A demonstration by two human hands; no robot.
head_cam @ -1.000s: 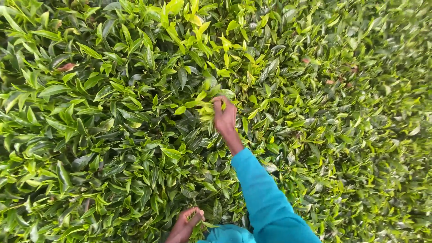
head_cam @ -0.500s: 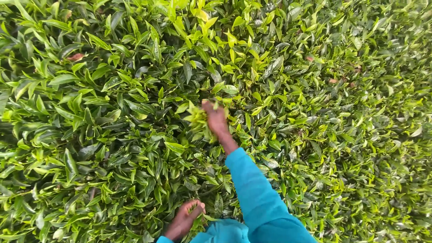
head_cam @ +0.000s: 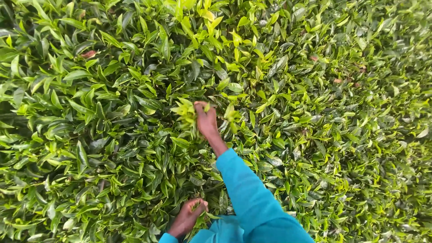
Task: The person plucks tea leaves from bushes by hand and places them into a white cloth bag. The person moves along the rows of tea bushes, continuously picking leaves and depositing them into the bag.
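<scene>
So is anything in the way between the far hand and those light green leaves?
No, nothing visible. The right hand is already on the light green leaves, fingers closed around the tuft. The left hand is down low among darker leaves.

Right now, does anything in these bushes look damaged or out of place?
Mostly not: the leaves look healthy. Only a few reddish-brown leaves stand out, one at upper left, others at upper right.

The right hand (head_cam: 206, 120) reaches farther into the leaves (head_cam: 112, 112) (which surround both hands), the left hand (head_cam: 188, 217) nearer.
</scene>
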